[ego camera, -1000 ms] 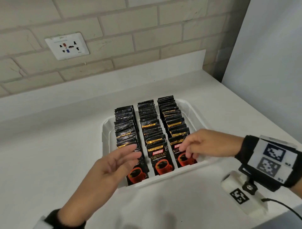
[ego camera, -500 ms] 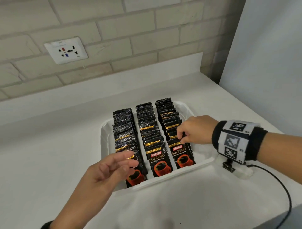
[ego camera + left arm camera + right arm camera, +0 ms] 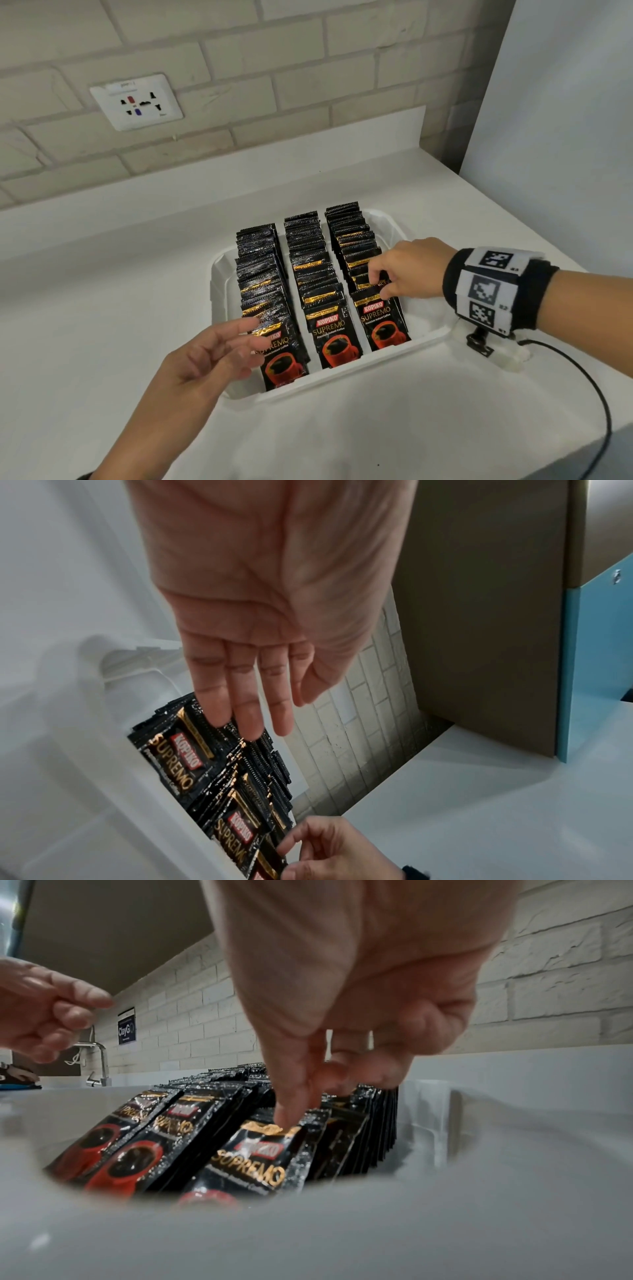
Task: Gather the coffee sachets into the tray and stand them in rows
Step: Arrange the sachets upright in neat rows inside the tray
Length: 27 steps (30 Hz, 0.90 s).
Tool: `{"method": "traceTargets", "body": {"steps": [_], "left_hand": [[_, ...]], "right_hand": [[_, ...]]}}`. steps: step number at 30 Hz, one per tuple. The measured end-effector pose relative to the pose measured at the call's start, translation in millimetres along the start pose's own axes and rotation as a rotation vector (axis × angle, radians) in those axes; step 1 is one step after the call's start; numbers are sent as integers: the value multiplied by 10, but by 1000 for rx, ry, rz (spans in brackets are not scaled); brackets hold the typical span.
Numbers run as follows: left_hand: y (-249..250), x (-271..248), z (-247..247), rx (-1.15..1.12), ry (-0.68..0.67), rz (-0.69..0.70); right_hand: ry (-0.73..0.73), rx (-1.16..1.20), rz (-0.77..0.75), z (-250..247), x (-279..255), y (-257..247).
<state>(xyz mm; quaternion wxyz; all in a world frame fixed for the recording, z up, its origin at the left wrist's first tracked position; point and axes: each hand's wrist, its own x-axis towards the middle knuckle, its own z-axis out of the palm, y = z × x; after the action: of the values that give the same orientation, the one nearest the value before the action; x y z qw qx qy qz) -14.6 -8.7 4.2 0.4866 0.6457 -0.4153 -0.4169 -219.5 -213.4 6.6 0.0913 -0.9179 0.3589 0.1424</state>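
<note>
Your right hand (image 3: 407, 270) reaches over the right rim of the tray (image 3: 219, 284), thumb and forefinger curled down into the right row of sachets (image 3: 359, 253). From the right wrist view the thumb tip sits on the top edge of that row's front sachet (image 3: 260, 1158); the other fingers (image 3: 369, 1066) bend over the tops of the packs behind it. Looks like a pinch on a sachet top edge, though which pack exactly you cannot tell.

Your left hand (image 3: 209, 356) hovers at the tray's near-left corner, palm turned inward, fingers straight and slightly spread, holding nothing. Its fingertips (image 3: 251, 723) hang just above the left row (image 3: 263, 274), apart from the packs in the left wrist view.

Coffee sachets: all inside the tray, three rows running near to far, standing on edge and leaning back. Middle row (image 3: 311, 267) lies between the other two. Front pack of each row shows a red cup and the "SUPREMO" print.

Tray is white, sitting on a white counter (image 3: 102, 325). Wrist band with square markers (image 3: 493, 287) on your right forearm, just right of the tray; a black cable (image 3: 582, 377) trails from it across the counter. Behind the tray, a pale brick wall (image 3: 308, 85) with a white socket plate (image 3: 137, 101) up and to the left.
</note>
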Motion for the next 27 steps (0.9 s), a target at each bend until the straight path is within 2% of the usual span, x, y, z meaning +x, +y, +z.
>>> {"method": "traceTargets", "body": {"steps": [3,8,17,21,27], "left_hand": [[-15,-9,-34,-27,-27,21],[-50,-7,-53,-67,27,20],[-96,-27,-109,-74,16,15],[-129,-15,-144,-78,88,-17],[-314,-13,-189,135,296,-81]], "right_hand": [[18,0,6,-5,8,8],[17,55,28,-53,-2,51],[-29,39,57,-96,97,74],[-28,27,86,-148,68,57],[140,192,128,-275,-250,241]]}}
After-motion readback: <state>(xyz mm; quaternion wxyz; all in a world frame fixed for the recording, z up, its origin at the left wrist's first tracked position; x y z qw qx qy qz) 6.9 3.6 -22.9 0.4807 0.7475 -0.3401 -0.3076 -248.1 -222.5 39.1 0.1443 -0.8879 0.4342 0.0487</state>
